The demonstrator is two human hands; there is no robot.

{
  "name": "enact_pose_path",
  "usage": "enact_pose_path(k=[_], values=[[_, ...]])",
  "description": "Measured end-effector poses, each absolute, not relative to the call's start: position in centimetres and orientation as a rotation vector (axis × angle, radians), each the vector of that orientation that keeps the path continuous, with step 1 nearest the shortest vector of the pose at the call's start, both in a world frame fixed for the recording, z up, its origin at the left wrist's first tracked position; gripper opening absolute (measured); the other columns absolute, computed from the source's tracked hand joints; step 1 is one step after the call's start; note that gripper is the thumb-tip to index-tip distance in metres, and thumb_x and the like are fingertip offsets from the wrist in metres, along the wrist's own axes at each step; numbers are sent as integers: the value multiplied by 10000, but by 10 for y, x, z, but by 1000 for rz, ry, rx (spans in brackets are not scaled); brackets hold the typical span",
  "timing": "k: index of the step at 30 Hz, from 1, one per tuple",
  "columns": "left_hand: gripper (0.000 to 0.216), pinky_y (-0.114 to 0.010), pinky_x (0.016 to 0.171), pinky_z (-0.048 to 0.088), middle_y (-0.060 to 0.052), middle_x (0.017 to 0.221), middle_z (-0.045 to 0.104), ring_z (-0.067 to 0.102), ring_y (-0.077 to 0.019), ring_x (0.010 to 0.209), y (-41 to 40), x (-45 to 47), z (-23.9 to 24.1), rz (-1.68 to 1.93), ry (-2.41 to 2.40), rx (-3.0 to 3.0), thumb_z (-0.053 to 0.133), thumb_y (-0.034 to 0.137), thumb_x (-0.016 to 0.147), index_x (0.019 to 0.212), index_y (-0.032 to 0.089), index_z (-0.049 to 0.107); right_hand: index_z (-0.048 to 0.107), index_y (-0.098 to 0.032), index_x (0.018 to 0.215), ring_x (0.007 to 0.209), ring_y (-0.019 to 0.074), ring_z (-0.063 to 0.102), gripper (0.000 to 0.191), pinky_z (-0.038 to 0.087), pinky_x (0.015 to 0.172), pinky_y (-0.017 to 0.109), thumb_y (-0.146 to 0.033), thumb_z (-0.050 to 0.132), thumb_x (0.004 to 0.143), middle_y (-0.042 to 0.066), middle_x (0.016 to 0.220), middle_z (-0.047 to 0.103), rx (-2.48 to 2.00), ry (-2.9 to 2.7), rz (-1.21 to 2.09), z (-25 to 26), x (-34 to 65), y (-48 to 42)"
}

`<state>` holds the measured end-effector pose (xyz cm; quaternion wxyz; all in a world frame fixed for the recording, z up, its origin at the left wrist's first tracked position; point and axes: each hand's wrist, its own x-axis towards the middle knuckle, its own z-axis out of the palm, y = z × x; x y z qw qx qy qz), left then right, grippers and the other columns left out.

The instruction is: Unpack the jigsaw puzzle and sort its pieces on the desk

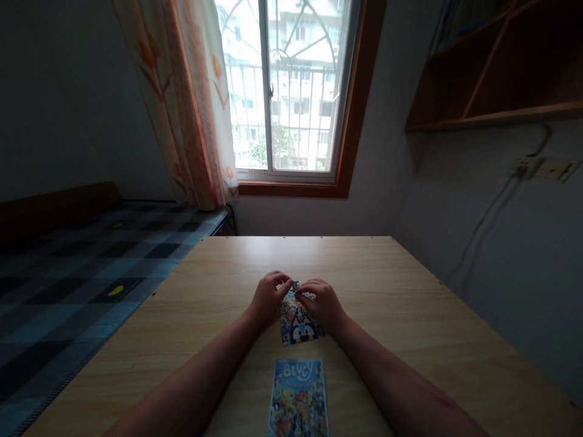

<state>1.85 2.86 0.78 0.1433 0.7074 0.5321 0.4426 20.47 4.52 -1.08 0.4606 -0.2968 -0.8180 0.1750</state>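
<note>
Both hands pinching the far edge of a small printed sheet on the worktop

Nothing stands between me and the bare wooden worktop (410,315); a bed (68,285) with a checked cover lies to my left, a window (291,91) and curtain (191,103) are ahead, and a wall shelf (501,79) hangs upper right, its compartments too dim to read. My left hand (268,297) and right hand (323,303) meet with fingers (283,280) closed narrowly on the sheet (298,325), a crowded colourful print with a blue cartoon face. Just nearer me lies a blue picture card (298,397), apart from it.
</note>
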Motion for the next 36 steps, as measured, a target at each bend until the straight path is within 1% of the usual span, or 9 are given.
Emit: enact_pose_path(k=[9, 14, 16, 20, 25, 27, 32, 34, 36], values=[[221, -285, 692, 468, -37, 748, 698, 624, -175, 722, 30, 23, 11, 1314, 1662, 1881, 579, 344, 800, 697, 179, 685, 753, -274, 842, 917, 211, 650, 79, 384, 965, 396, -216, 705, 866, 16, 934, 771, -790, -2056, 232, -7, 206, 38], [313, -288, 651, 456, -47, 740, 717, 638, -188, 687, 39, 0, 16, 1340, 1936, 1742, 543, 417, 846, 787, 170, 724, 762, -272, 843, 933, 222, 636, 93, 397, 968, 402, -245, 681, 879, 37, 940, 766, -866, -2009, 267, -8, 207, 38], [322, -296, 678, 461, -59, 788, 727, 641, -197, 720, 42, -13, 17, 1310, 2103, 1756, 523, 412, 862, 820, 174, 735, 764, -266, 833, 925, 223, 639, 83, 417, 947, 393, -240, 691, 863, 40, 923, 764, -889, -1964, 294, -10, 208, 41], [297, -331, 788, 467, -85, 922, 736, 641, -241, 879, 42, -28, 13, 1120, 2359, 1868, 510, 371, 877, 845, 196, 748, 762, -253, 815, 899, 222, 653, 71, 451, 899, 370, -210, 708, 832, 40, 885, 763, -909, -1901, 324, -12, 209, 44], [284, -376, 838, 462, -103, 998, 732, 629, -288, 977, 40, -29, 9, 851, 2468, 1903, 518, 368, 878, 857, 213, 756, 764, -243, 810, 887, 222, 659, 70, 467, 883, 364, -189, 718, 812, 38, 862, 762, -901, -1897, 346, -11, 208, 43], [278, -390, 848, 458, -111, 1024, 727, 621, -301, 1006, 39, -29, 8, 800, 2502, 1892, 521, 363, 876, 867, 212, 755, 763, -241, 802, 883, 221, 662, 75, 470, 877, 362, -181, 719, 808, 38, 860, 762, -892, -1902, 354, -10, 208, 41], [261, -407, 856, 457, -116, 1029, 717, 608, -309, 1017, 40, -34, 8, 865, 2555, 1794, 522, 345, 881, 912, 203, 739, 762, -240, 790, 877, 224, 663, 81, 474, 878, 367, -175, 716, 805, 44, 856, 763, -892, -1900, 370, -8, 207, 40], [258, -410, 882, 458, -106, 1022, 713, 606, -293, 1006, 41, -33, 7, 947, 2472, 1864, 518, 326, 891, 930, 199, 739, 762, -239, 794, 877, 225, 661, 82, 476, 876, 366, -175, 713, 808, 43, 850, 761, -881, -1899, 372, -7, 207, 39], [236, -398, 907, 461, -90, 1002, 706, 606, -263, 979, 40, -28, 8, 1050, 2281, 2057, 535, 304, 892, 955, 204, 740, 763, -238, 796, 873, 226, 658, 85, 481, 865, 363, -173, 710, 807, 42, 835, 757, -865, -1905, 380, -6, 207, 38]])
